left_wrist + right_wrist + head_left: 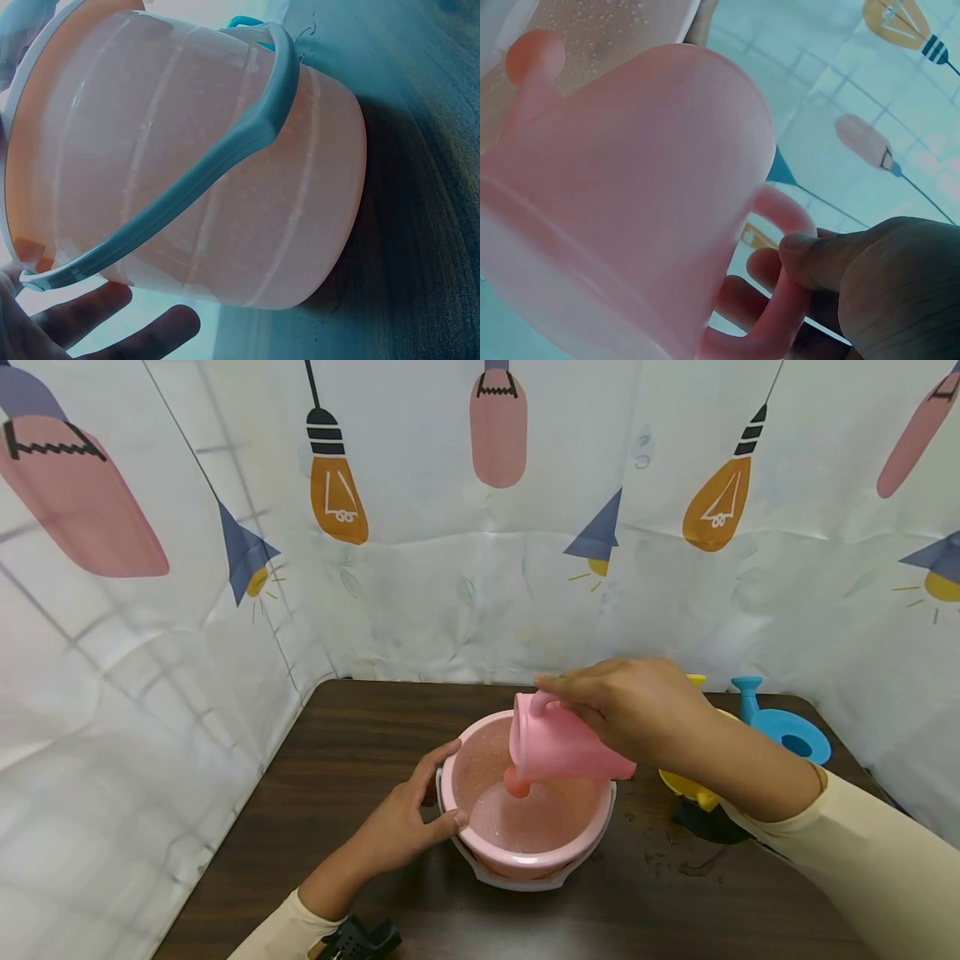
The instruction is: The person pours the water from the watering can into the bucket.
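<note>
A pink bucket (525, 860) with a pale handle (217, 169) stands upright on the table. Bubbly liquid (517, 818) shows inside it. Thumb and index finger of my left hand (401, 822) rest on its left rim; other fingers (150, 337) spread loosely beside the wall. Over the bucket, a pink watering can (562, 747) lies tipped on its side. Its round orange-pink spout end (517, 782) points down into the bucket. My right hand (626, 706) grips the can's loop handle (776, 319), thumb against fingers. Whether liquid is flowing, I cannot tell.
A blue watering can (787, 731) stands at the table's back right. Next to it is a yellow item (686, 787), partly hidden by my right forearm. Wet marks (701, 867) lie on the dark wooden table (300, 827). Patterned white cloth (427, 602) hangs behind and at the left.
</note>
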A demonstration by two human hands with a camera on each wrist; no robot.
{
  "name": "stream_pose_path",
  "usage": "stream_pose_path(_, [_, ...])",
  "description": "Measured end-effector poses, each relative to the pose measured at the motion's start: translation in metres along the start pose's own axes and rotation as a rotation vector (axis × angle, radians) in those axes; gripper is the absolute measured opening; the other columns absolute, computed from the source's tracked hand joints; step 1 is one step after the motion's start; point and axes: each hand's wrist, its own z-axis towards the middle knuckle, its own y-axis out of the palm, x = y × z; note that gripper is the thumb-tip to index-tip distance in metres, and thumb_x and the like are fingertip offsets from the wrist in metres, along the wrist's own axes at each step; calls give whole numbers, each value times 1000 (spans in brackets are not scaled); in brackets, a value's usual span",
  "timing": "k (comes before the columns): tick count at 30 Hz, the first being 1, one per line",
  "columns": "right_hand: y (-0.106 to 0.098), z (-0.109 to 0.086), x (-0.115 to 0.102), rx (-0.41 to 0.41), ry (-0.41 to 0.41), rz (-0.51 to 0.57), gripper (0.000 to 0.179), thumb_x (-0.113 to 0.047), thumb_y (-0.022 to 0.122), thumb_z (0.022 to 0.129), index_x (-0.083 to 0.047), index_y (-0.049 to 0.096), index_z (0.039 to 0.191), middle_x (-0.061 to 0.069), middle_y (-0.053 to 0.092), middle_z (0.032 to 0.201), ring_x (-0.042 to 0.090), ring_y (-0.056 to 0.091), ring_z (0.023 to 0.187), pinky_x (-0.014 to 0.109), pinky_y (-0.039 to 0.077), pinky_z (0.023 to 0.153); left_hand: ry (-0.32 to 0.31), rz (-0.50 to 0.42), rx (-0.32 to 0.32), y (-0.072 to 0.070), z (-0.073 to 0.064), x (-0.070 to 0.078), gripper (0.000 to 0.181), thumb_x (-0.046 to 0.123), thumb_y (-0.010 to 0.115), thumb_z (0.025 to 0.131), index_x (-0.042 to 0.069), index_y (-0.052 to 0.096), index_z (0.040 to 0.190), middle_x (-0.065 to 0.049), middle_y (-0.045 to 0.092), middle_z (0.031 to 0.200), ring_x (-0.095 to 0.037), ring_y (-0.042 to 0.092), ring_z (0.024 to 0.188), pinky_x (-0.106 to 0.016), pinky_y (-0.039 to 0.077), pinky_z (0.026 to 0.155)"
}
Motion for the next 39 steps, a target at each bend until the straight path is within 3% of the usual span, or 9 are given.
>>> stream_pose_path(13, [4,2,-1,10,-7,-15,35,-15,75,93,-25,75,127,-3,76,113,21,74,96,45,55,64,-7,-13,1,0,0,2,82,33,72,93,36,25,160,-10,67,129,-22,67,112,-57,50,94])
stream_pose_path(39, [-2,-7,7,32,5,56,41,-10,77,91,-21,73,130,-2,75,115,21,73,97,44,57,72,-26,12,4,-1,-1,2,81,36,71,93,39,24,160,-8,66,129,-18,65,113,-55,50,94])
